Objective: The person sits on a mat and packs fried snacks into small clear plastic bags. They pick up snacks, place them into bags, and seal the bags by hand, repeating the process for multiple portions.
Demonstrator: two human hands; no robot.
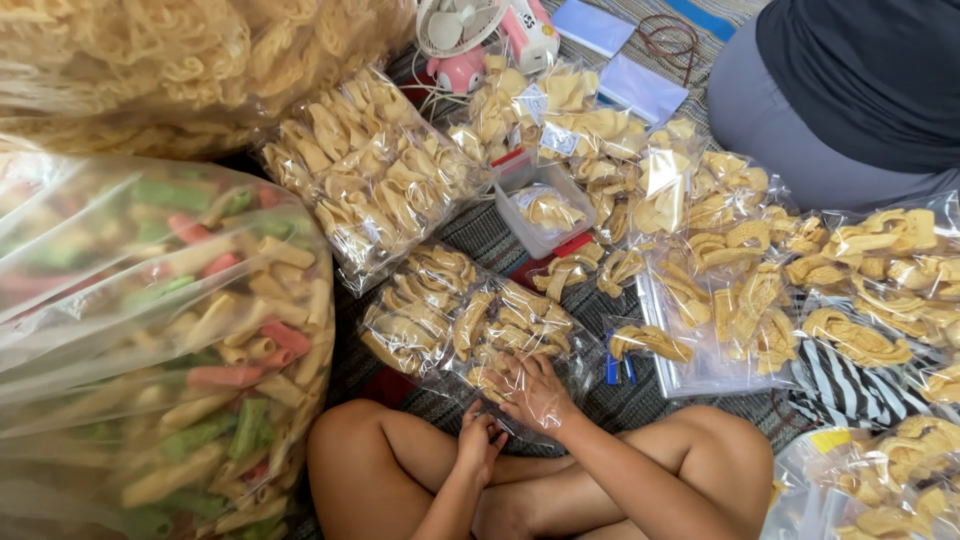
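Note:
I sit cross-legged on a woven mat. A clear plastic bag of pale yellow curled crackers (470, 325) lies in front of my knees. My right hand (537, 392) lies at the near end of this bag, fingers spread over the crackers, with clear film partly over it. Just below it, my left hand (480, 440) is curled, pinching the bag's near edge between my legs.
A big sack of green, red and yellow tube crackers (150, 340) fills the left. Another bag of yellow crackers (365, 175) lies behind, with several small filled packets (740, 260) to the right. A clear tub (540, 215), a pink fan (470, 35) and a seated person (850, 90) are farther back.

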